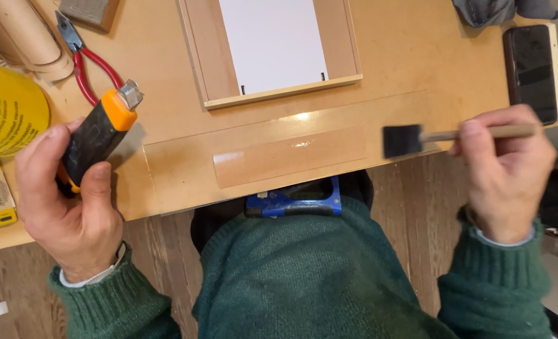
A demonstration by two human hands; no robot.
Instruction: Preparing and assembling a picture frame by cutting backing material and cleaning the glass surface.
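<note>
Flanking the wooden frame (272, 50): red pliers (87, 59); dark phone (531, 72)

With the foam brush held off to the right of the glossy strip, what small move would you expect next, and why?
Probably the right hand swings the foam brush left onto the glossy strip. The brush head hangs just past the strip's right end, not touching it, and the strip shines wet. The left hand holds an orange-and-black tool clear of it.

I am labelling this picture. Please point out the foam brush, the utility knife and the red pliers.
foam brush (402, 140): head view, on the black foam head.
utility knife (97, 137): head view, on the black grip.
red pliers (106, 68): head view, on a red handle.
</note>
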